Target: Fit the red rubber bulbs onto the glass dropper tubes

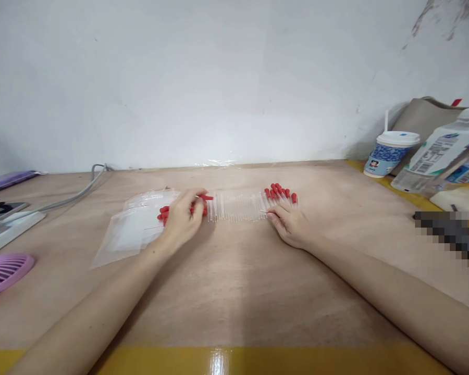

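A row of thin clear glass dropper tubes (pixel 238 205) lies side by side on the wooden table. My left hand (pixel 183 212) is at the row's left end, its fingers pinching a red rubber dropper bulb (pixel 207 198). More loose red bulbs (pixel 163 214) lie beside and partly under that hand. At the right end, my right hand (pixel 289 223) has thumb and forefinger closed on the end of a glass tube (pixel 264 211). Just beyond it is a cluster of tubes with red bulbs (pixel 278 190) on them, partly hidden by my fingers.
Clear plastic zip bags (pixel 131 224) lie left of my left hand. A grey cable (pixel 82 192), a white tray (pixel 19 229) and a pink fan (pixel 5 271) are further left. At the right stand a paper cup (pixel 389 153) with a straw and a tilted plastic bottle (pixel 433 156).
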`<state>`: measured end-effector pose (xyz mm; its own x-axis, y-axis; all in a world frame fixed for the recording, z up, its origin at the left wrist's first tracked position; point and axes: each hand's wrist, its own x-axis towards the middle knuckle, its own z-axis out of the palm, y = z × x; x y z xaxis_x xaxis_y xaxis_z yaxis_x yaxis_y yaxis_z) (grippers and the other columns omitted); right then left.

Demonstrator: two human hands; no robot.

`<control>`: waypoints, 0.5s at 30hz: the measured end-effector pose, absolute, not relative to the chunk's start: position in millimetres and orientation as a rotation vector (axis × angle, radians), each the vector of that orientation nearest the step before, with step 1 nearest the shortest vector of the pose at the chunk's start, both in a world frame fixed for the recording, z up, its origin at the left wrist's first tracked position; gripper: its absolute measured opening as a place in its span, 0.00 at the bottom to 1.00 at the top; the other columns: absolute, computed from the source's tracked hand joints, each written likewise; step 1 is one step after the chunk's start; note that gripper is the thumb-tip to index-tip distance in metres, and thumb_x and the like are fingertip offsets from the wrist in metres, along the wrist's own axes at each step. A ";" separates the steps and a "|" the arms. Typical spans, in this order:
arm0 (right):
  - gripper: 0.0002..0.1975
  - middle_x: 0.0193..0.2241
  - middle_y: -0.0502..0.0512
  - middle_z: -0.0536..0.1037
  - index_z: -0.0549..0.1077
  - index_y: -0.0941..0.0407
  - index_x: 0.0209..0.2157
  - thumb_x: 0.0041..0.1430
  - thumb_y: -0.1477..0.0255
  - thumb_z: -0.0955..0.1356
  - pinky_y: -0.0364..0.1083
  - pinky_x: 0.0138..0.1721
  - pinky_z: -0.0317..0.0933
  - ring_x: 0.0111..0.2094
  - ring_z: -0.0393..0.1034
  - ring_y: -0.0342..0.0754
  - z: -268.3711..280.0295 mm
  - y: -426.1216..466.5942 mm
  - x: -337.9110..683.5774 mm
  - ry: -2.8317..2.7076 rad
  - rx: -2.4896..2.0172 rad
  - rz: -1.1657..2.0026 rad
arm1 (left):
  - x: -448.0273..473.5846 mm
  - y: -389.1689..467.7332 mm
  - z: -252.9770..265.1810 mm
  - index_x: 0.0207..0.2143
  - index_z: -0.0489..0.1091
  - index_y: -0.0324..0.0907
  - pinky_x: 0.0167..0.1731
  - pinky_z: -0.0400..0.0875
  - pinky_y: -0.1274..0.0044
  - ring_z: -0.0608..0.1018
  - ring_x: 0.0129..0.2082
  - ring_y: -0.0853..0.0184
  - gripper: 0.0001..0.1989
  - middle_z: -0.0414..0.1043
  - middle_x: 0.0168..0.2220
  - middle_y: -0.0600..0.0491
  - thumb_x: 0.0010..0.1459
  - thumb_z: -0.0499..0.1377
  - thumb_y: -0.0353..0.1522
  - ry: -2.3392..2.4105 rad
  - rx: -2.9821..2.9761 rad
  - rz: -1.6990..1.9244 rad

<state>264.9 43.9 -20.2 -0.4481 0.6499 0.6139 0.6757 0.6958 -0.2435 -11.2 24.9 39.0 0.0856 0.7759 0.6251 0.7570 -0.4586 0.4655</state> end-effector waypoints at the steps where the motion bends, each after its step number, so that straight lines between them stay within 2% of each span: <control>1: 0.10 0.31 0.56 0.69 0.66 0.56 0.37 0.62 0.70 0.57 0.45 0.30 0.58 0.31 0.65 0.47 -20.0 43.4 264.4 -2.204 -0.999 -0.044 | -2.5 21.1 33.3 0.37 0.68 0.41 0.35 0.67 0.76 0.74 0.34 0.67 0.11 0.71 0.35 0.51 0.56 0.47 0.27 1.514 2.253 1.341; 5: 0.11 0.31 0.57 0.68 0.66 0.57 0.42 0.62 0.71 0.56 0.47 0.32 0.61 0.32 0.65 0.48 -17.8 38.5 258.4 -2.184 -0.925 -0.005 | 26.6 11.1 6.8 0.31 0.66 0.40 0.26 0.66 0.80 0.73 0.27 0.70 0.03 0.70 0.28 0.53 0.51 0.55 0.30 1.313 1.942 1.290; 8: 0.12 0.32 0.57 0.68 0.67 0.57 0.42 0.62 0.71 0.56 0.46 0.33 0.61 0.32 0.65 0.46 -15.8 32.2 251.1 -2.165 -0.867 0.025 | 35.1 10.1 -4.9 0.27 0.62 0.40 0.20 0.61 0.82 0.71 0.20 0.72 0.08 0.67 0.21 0.56 0.49 0.59 0.34 1.305 1.881 1.170; 15: 0.12 0.32 0.56 0.70 0.69 0.56 0.41 0.61 0.70 0.57 0.44 0.33 0.60 0.32 0.65 0.44 -14.7 23.8 241.9 -2.193 -0.877 0.098 | 33.0 11.7 -4.6 0.32 0.58 0.42 0.22 0.63 0.80 0.72 0.21 0.71 0.10 0.67 0.20 0.58 0.52 0.58 0.36 1.288 1.885 1.082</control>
<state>241.9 23.8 -14.7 -0.4769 0.6188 0.6242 0.5605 0.7611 -0.3263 33.0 11.7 -4.6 0.1945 0.9383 0.2860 0.4440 -0.3442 0.8273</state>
